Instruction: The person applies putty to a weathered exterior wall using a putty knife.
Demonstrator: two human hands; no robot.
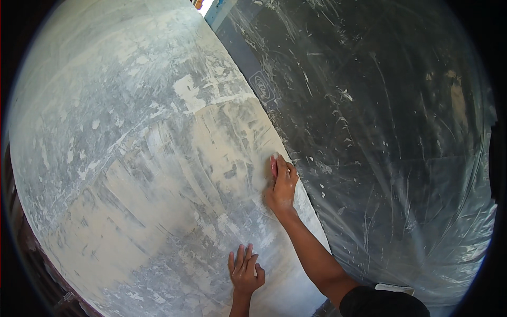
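A broad, curved panel (153, 211), grey with cream and white filler smeared across it, fills the left and middle. Close to the panel's right edge, my right hand (283, 182) is closed round a small pinkish-red pad (274, 166). Its exact kind is hard to make out, since the fingers cover most of it. The pad lies against the filler-coated surface. Lower and to the left, my left hand (245, 270) rests on the panel with fingers spread and nothing in it. Whitish dust marks the fingers of both hands.
Dark plastic sheeting (380, 132), wrinkled and flecked with white, spreads over the right side beyond the panel's edge. A small pale flat object (394, 288) lies beside my right sleeve. At the top, a light blue strip (219, 11) shows between panel and sheeting.
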